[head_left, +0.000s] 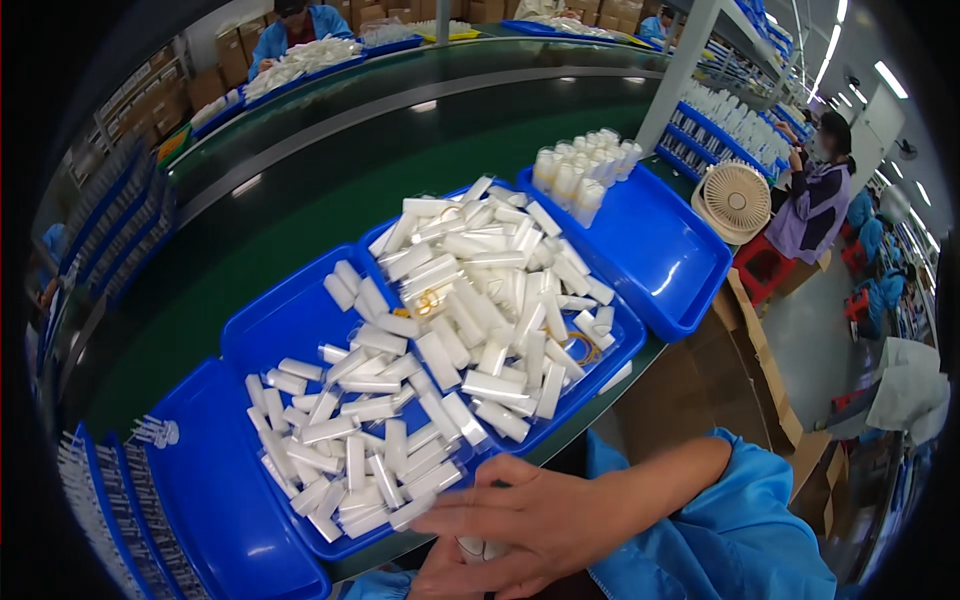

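Conveyor (330, 150): a dark green belt curving across 10 to 12 o'clock, bare along the stretch in front of the person.
Far tray (660, 250): blue, at 1 o'clock, mostly bare, with 1 cluster of upright white tubes (583, 172) in its top corner; these look like the finished lot, so little has gathered there.
Middle tray (610, 345): blue, at centre, heaped with white flat packs (480, 290) and a few yellow rubber bands; by the size of the heap, most of the stock appears unhandled.
Near tray (265, 330): blue, at 8 o'clock, strewn with clear-wrapped white packs (350, 440) in a loose layer; it is roughly half covered.
Left tray (215, 500): blue, at 7 o'clock, bare on the part that shows.
Right hand (545, 520): at 6 o'clock, fingers spread narrow and pointing left, just beside the near tray's lower edge.
Left hand (445, 575): under the right, at the bottom rim, only partly in view.
White piece (482, 548): a small pale item between both hands, seemingly pinched by them; which fingers grip it I cannot tell.
Judgement: work seems early to midway.
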`<state>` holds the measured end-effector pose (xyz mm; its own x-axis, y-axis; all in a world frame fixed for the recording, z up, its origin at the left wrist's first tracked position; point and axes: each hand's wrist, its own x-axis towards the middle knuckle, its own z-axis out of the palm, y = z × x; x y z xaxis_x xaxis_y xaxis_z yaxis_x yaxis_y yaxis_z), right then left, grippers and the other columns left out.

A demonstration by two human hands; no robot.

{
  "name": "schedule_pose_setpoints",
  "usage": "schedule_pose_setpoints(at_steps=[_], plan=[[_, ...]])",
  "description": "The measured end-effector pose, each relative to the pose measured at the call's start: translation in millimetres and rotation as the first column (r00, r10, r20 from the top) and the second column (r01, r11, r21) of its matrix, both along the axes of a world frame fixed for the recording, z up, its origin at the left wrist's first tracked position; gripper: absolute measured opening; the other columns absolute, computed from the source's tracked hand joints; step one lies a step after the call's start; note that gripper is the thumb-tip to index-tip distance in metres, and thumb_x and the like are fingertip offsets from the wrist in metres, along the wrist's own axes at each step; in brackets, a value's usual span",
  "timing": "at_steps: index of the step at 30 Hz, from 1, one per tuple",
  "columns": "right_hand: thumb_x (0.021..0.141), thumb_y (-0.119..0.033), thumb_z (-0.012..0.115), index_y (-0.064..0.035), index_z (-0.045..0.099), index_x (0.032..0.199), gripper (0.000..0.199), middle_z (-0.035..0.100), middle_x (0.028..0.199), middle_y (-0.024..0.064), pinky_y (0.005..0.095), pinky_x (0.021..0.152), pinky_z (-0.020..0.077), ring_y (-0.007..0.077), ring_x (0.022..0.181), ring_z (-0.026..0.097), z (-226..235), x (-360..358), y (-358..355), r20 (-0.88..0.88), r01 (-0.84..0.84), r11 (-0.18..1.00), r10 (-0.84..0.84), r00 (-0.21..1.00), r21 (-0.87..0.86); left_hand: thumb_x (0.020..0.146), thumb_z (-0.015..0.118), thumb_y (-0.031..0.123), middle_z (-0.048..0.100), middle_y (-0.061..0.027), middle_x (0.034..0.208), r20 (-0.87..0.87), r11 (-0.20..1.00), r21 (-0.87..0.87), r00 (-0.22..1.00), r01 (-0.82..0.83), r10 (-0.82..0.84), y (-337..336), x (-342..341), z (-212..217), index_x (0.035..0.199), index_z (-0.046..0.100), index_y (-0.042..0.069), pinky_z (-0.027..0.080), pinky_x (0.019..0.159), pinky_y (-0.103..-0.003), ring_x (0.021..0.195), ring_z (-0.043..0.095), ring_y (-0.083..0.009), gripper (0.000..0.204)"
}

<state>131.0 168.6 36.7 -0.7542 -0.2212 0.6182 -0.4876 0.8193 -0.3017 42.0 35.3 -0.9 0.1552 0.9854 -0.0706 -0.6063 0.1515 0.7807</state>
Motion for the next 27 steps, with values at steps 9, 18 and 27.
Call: schedule_pose_setpoints(at_steps=[9,18,27], plan=[[0.066,-0.020,0.072,-0.0078,0.063,0.093,0.032,0.051,0.105,0.0063,0.0421,0.083,0.0299,0.0233,0.100,0.046,-15,46,122,0.274,0.703,0.648,-0.761,0.588,0.293,0.076,0.067,0.006,0.055,-0.0124,0.074,0.121,0.993,0.026,0.987,-0.111,0.107,9,7,-5,0.089,0.049,0.001,0.049,0.069,-0.038,0.069,0.058,-0.0238,0.023],[0.061,-0.013,0.070,-0.0116,0.063,0.068,0.010,0.050,0.096,0.0027,0.0429,0.081,0.0277,0.0220,0.103,0.043,-55,44,146,0.297,0.710,0.579,-0.815,0.497,0.401,0.071,0.069,0.004,0.053,-0.0094,0.066,-0.050,0.984,-0.039,0.984,-0.175,0.173,23,2,6,0.090,0.048,0.002,0.046,0.054,-0.030,0.061,0.055,-0.0190,0.029],[0.058,-0.015,0.069,-0.0108,0.061,0.061,0.009,0.051,0.107,0.0045,0.0441,0.084,0.0267,0.0259,0.110,0.040,-60,44,145,0.226,0.801,0.496,-0.868,0.443,0.336,0.073,0.066,0.003,0.054,-0.0085,0.065,-0.220,0.947,-0.155,0.944,-0.281,0.244,17,-2,8,0.083,0.050,-0.001,0.045,0.052,-0.026,0.057,0.054,-0.0152,0.019]])
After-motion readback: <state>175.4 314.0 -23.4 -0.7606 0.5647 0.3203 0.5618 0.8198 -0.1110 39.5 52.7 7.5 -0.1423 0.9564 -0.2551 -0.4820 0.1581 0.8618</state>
